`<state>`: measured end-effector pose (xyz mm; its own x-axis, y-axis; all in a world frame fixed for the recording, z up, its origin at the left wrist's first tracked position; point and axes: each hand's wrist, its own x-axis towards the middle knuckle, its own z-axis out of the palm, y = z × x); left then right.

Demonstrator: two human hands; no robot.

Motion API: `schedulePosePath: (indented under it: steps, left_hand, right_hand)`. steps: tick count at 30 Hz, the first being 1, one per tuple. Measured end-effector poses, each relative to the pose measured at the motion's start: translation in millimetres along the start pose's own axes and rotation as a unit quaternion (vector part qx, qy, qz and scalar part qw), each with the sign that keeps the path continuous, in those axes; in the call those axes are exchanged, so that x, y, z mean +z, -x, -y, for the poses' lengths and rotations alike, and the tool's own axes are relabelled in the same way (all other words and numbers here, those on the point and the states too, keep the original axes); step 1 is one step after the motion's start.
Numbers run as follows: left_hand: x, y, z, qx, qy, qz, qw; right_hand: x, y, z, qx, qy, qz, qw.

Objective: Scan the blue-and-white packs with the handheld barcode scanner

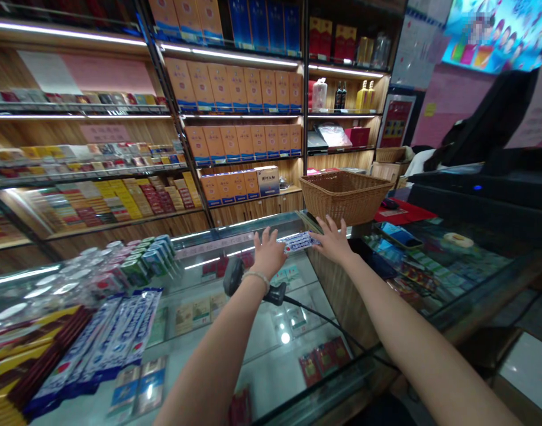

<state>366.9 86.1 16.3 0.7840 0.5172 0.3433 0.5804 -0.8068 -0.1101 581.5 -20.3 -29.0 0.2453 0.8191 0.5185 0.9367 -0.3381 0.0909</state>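
Between my two hands is a blue and white wrapped packet (296, 241), lying level above the glass counter (271, 331). My left hand (270, 254) has its fingers spread upward, with the thumb side at the packet's left end. At the right end, my right hand (332, 239) touches the packet with its thumb side, its other fingers apart. A black handheld scanner (234, 277) with a cable lies on the glass under my left wrist, partly hidden by it.
A wicker basket (346, 198) stands beyond my right hand. Blue and white packets (106, 337) and yellow-brown packs (35, 355) fill the left front. A phone (400, 235) and a red mat (408, 212) lie right, near a dark monitor (493, 124). Stocked shelves (239, 118) stand behind.
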Motion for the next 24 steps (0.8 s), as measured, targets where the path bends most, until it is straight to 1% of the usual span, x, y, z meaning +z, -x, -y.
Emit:
schedulePosePath:
  steps: [6, 19, 24]
  left_hand:
    - [-3.2, 1, -3, -0.004, -0.006, 0.002, 1.000]
    - [-4.7, 1, -4, -0.011, -0.011, 0.003, 1.000]
    - [-3.3, 2, -2, -0.004, -0.006, 0.003, 1.000]
  right_hand:
    - [-2, 1, 1, 0.010, -0.011, 0.016, 1.000]
    - [-8, -1, 2, 0.013, -0.027, 0.013, 0.999]
    - [-12, 1, 2, 0.014, -0.036, -0.008, 0.999]
